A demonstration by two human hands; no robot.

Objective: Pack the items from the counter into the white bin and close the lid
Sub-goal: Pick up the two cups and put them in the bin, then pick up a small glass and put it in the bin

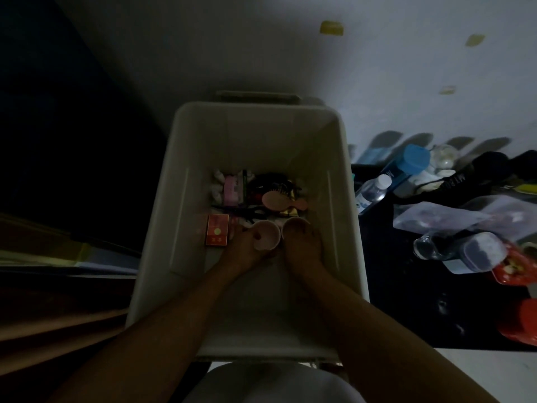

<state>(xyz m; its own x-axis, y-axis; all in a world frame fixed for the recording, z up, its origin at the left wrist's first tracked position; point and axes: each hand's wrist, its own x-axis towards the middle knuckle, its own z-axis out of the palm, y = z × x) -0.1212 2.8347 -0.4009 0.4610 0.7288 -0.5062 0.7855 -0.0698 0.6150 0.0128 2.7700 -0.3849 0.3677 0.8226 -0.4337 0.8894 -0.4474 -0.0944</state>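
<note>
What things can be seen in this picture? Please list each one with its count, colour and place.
bin: one, white, centre, lid off
cups: two, pale pink, inside the bin, near end, one in each hand
hairbrush: one, pink, inside the bin
red box: one, red, inside the bin, left of the cups
pink packet: one, pink, inside the bin, far left
bottles: two, one clear with white cap, one with blue cap, counter right of the bin
clear bags: some, counter, right
red items: two, counter, right edge
left hand: holds the left cup
right hand: holds the right cup
</note>
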